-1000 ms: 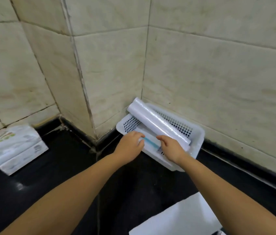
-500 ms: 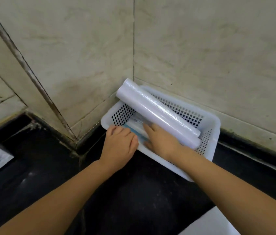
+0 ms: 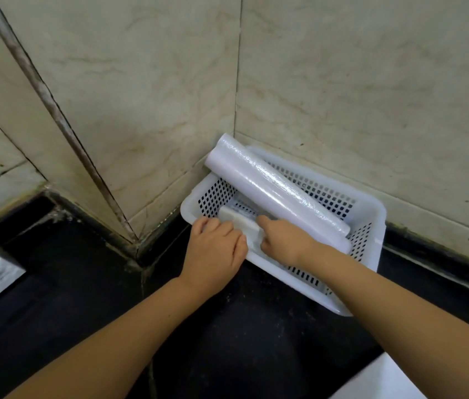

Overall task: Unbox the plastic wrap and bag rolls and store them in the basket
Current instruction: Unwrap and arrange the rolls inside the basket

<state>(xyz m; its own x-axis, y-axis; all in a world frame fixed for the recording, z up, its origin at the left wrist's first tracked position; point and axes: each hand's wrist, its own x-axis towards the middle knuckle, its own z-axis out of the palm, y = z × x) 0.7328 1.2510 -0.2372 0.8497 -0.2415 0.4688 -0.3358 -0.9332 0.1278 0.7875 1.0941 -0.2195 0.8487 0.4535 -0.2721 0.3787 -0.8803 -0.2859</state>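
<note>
basket, white, perforated, set in the tiled corner on a dark counter. long roll laid aslant across it, one end raised over the far-left rim. small roll lodged below, its axis parallel to the long one, held between left hand, fingers curled at its near end, and right hand, fingers closed alongside. both hands equally near.

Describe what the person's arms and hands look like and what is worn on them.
Both forearms are bare up to the frame edge: no sleeves show. The left hand and right hand wear no gloves, and no watch, bracelet or ring is visible. Fingernails look short and unpainted.
</note>
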